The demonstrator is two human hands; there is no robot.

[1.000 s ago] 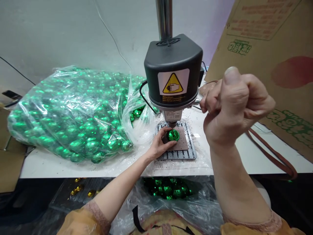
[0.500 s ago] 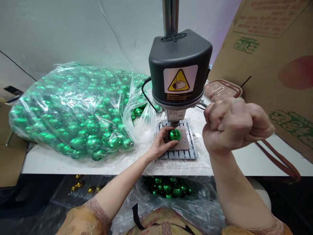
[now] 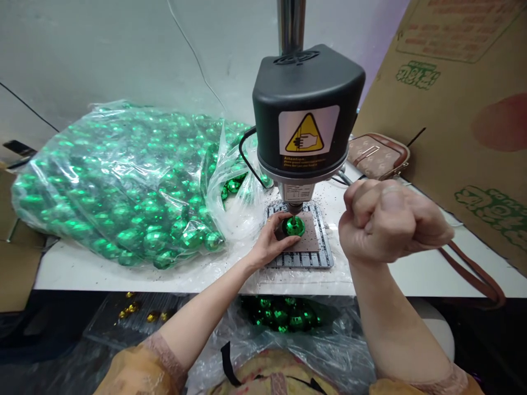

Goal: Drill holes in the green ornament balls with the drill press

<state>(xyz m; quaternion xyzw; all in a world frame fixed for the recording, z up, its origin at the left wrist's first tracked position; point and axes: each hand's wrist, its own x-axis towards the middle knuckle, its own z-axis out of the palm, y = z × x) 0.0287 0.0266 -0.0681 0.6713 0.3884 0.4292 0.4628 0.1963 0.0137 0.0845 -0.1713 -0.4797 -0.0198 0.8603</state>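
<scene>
A shiny green faceted ball [image 3: 297,227] sits on a brown board [image 3: 312,242] over the slotted base [image 3: 327,260] of a small drill press [image 3: 308,82]. My left hand [image 3: 269,240] is closed around the ball's left side, thumb in front and fingers behind. The drill bit [image 3: 293,218] meets the top of the ball under the chuck [image 3: 295,208]. To the right of the motor head, my right hand [image 3: 391,222] makes a fist around the press lever [image 3: 342,176]; most of the lever is hidden by the fist and the head.
A big clear bag [image 3: 111,181] of green balls fills the table's left side. More green balls [image 3: 284,315] lie in plastic below the table edge. A patterned purse [image 3: 376,153] and a cardboard box [image 3: 465,109] stand at right. Dark shavings dot the white table [image 3: 135,278].
My right fist has come down slightly, and the drill's motor head appears a little nearer. My left hand and the ball stay in place.
</scene>
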